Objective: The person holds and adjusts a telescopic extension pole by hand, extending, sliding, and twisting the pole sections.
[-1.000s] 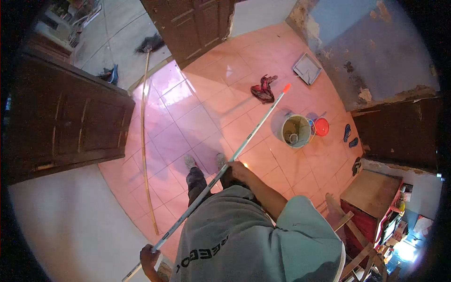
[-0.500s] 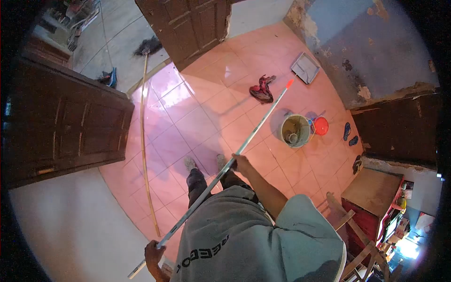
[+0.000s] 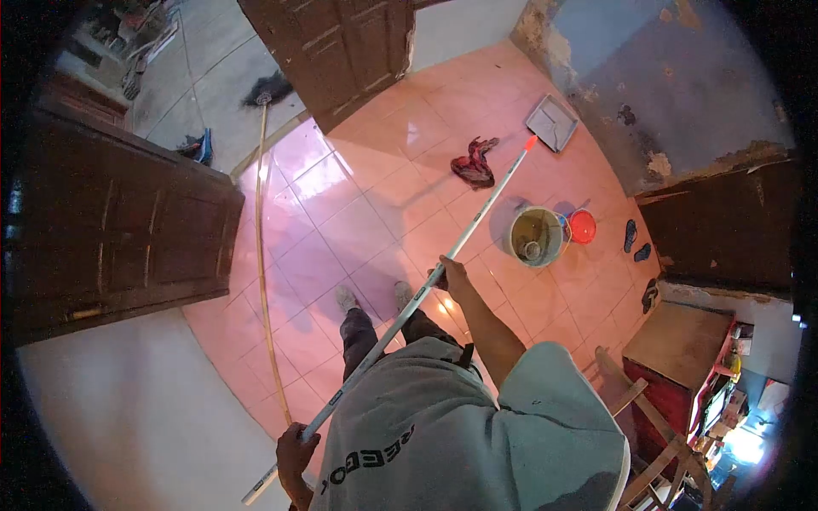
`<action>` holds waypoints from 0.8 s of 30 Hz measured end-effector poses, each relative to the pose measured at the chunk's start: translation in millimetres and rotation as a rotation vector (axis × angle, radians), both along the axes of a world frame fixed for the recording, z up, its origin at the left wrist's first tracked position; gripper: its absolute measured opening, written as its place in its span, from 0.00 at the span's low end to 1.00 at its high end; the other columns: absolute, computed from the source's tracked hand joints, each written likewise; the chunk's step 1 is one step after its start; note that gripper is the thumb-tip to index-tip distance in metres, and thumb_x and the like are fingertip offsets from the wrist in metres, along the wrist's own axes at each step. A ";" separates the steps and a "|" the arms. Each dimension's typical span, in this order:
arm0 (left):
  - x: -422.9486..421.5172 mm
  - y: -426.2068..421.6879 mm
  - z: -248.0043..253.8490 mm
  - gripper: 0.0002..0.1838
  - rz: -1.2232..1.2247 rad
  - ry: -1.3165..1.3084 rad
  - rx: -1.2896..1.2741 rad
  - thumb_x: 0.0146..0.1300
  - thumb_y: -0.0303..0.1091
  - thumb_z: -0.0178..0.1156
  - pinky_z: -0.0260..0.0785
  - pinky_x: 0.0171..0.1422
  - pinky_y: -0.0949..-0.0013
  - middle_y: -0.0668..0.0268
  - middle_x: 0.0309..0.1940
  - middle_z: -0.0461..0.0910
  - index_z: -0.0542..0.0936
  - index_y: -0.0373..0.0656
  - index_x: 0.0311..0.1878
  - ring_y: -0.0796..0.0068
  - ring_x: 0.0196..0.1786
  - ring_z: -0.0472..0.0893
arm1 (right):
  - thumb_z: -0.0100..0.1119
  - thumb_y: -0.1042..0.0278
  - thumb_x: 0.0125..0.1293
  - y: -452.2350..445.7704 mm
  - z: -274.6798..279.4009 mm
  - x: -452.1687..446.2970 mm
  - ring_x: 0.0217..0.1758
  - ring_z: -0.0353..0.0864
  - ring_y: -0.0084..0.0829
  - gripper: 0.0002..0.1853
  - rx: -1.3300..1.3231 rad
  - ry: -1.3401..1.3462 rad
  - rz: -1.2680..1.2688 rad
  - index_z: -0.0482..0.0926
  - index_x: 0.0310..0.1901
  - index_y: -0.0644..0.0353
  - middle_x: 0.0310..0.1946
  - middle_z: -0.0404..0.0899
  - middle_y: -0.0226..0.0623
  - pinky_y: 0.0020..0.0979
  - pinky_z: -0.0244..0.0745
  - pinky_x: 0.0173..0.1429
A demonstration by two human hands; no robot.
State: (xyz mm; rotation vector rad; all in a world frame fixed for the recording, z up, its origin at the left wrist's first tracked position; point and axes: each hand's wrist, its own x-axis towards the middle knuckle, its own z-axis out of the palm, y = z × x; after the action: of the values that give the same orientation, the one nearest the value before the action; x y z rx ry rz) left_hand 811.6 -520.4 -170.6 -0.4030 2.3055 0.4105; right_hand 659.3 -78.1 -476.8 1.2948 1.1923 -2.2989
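A long white pole (image 3: pixel 400 322) with an orange-red tip slants across my body, its far end up to the right over the floor. My right hand (image 3: pixel 452 278) is closed round its middle, in front of my thighs. Farther down, my left hand (image 3: pixel 296 447) is closed on the lower part, beside my shirt. The pole's bottom end sticks out past that hand. Its orange-red tip overlaps a grey paint tray (image 3: pixel 554 121) in view; whether they touch I cannot tell. A crumpled dark red cloth (image 3: pixel 475 164) lies left of the pole's upper part.
A large bucket (image 3: pixel 515 246) and a small red bucket (image 3: pixel 583 227) stand on the right. A wooden-handled broom (image 3: pixel 263 298) lies along the left. Brown doors (image 3: pixel 128 221) flank a doorway. Slippers (image 3: pixel 630 236), a cabinet (image 3: pixel 677 342) and wooden ladder-like bars (image 3: pixel 629 398) are at right.
Both hands have shifted up and slightly right. The pole has moved a little up and right, bringing its tip over the paint tray in view.
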 end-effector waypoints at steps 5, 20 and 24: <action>23.4 -44.9 -14.5 0.20 0.032 -0.022 -0.001 0.44 0.43 0.72 0.73 0.41 0.58 0.55 0.31 0.82 0.81 0.40 0.38 0.58 0.36 0.82 | 0.54 0.54 0.68 -29.6 -9.4 20.7 0.24 0.80 0.34 0.15 -0.019 -0.046 0.134 0.73 0.32 0.58 0.23 0.76 0.36 0.37 0.81 0.29; 1.8 -10.9 -48.8 0.19 -0.001 -0.115 0.069 0.56 0.45 0.64 0.74 0.45 0.57 0.52 0.36 0.83 0.80 0.41 0.44 0.53 0.41 0.83 | 0.52 0.47 0.67 -36.4 -20.9 27.0 0.20 0.77 0.28 0.21 0.065 -0.015 0.205 0.76 0.28 0.58 0.22 0.78 0.35 0.30 0.73 0.24; -18.2 -32.9 -62.5 0.20 -0.133 -0.130 0.094 0.57 0.47 0.63 0.73 0.45 0.58 0.52 0.35 0.83 0.80 0.40 0.43 0.53 0.41 0.83 | 0.51 0.46 0.67 -38.4 -1.9 14.8 0.16 0.75 0.29 0.24 0.115 -0.021 0.178 0.76 0.25 0.59 0.19 0.78 0.37 0.32 0.69 0.21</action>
State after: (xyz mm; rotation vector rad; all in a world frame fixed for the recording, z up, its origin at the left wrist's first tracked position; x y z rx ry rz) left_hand 793.4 -553.3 -233.1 -0.2217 2.1625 0.4122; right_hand 674.2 -116.5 -478.7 1.1939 1.3909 -2.1137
